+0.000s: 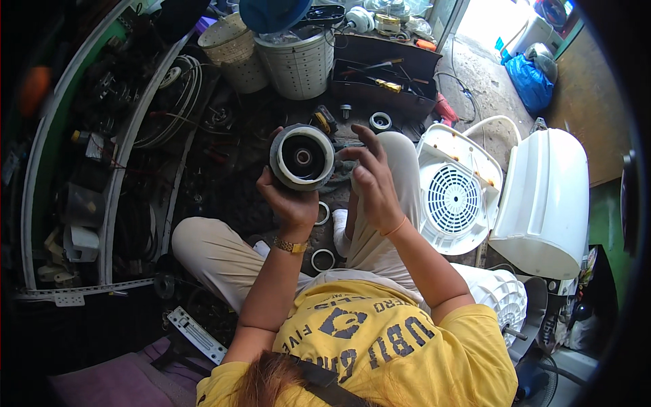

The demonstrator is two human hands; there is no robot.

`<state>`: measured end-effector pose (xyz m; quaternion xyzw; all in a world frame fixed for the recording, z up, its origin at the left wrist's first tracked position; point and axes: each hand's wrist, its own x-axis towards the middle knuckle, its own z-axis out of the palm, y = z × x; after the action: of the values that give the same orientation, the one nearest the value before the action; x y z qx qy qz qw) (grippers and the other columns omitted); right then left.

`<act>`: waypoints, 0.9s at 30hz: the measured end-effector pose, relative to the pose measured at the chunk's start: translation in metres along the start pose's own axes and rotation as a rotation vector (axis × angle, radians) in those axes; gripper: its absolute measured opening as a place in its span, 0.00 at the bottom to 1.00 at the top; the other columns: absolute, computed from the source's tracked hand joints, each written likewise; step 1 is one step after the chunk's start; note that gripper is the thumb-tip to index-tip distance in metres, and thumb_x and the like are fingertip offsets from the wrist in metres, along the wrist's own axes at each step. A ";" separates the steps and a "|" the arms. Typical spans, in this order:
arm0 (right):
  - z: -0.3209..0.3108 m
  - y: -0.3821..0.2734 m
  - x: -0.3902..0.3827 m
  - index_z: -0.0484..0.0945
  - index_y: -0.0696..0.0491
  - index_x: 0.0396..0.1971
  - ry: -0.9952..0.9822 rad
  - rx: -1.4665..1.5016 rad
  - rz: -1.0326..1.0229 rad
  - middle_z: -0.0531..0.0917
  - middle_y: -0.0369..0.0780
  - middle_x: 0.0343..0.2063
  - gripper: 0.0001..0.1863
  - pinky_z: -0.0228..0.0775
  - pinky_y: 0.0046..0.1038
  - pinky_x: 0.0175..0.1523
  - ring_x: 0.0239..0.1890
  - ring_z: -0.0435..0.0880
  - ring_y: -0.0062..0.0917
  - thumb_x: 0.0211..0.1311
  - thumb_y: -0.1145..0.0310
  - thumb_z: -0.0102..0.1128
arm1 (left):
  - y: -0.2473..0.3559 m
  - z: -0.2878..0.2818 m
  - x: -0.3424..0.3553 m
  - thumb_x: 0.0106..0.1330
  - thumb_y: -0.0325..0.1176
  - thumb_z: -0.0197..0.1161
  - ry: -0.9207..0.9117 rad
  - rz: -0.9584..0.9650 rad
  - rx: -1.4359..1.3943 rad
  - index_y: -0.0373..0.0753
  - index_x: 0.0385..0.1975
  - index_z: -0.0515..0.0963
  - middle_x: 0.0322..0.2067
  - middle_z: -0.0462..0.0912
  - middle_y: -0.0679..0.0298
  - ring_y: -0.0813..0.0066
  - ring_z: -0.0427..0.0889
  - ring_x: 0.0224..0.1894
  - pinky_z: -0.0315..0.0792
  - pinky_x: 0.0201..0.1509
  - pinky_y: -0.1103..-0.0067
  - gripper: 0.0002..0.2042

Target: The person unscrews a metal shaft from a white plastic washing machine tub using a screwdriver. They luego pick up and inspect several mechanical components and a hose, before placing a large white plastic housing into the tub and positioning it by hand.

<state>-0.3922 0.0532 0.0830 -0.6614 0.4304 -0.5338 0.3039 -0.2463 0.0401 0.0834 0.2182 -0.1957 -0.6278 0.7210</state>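
My left hand (291,205) is closed around a round dark-grey housing (302,178), holding it up over my lap. A white ring forms its upper rim, and a small metal bushing sits in the middle of its dark hollow. Just to its right, my right hand (377,186) is raised with bent fingers apart and nothing visible in them. Below the housing, a white ring (322,222) lies between my legs, with another white ring (323,270) nearer to me. Beyond my right knee is a small round black-and-white part (380,122).
An open dark toolbox (434,102) with screwdrivers stands ahead, beside perforated white baskets (296,71). To the right are a white panel with a round grille (456,193), a white casing (542,203) and a ribbed white tub (502,298). Cluttered metal shelving (122,169) runs along the left.
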 end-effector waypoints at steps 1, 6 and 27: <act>-0.001 -0.001 -0.002 0.75 0.57 0.39 0.010 -0.012 0.000 0.62 0.49 0.60 0.19 0.47 0.39 0.66 0.63 0.57 0.45 0.59 0.57 0.47 | -0.002 -0.002 -0.001 0.61 0.51 0.36 -0.012 0.033 0.014 0.43 0.58 0.65 0.52 0.73 0.61 0.64 0.75 0.52 0.76 0.40 0.66 0.29; 0.001 -0.011 -0.010 0.70 0.55 0.51 -0.044 -0.561 -0.104 0.56 0.50 0.64 0.24 0.46 0.50 0.64 0.66 0.50 0.50 0.54 0.63 0.54 | -0.018 -0.007 -0.002 0.61 0.52 0.39 0.080 0.088 -0.025 0.39 0.59 0.65 0.57 0.70 0.58 0.62 0.68 0.60 0.63 0.61 0.66 0.30; -0.376 0.126 -0.100 0.50 0.65 0.61 1.655 -1.234 0.008 0.61 0.57 0.57 0.52 0.58 0.41 0.62 0.55 0.66 0.46 0.45 0.54 0.73 | 0.040 -0.020 0.050 0.61 0.49 0.43 -0.314 -0.024 -0.040 0.36 0.60 0.62 0.58 0.67 0.48 0.46 0.67 0.60 0.79 0.45 0.58 0.30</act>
<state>-0.7933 0.1080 0.0220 -0.1263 0.7061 -0.5069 -0.4780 -0.1955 -0.0033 0.0903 0.1054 -0.2911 -0.6665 0.6782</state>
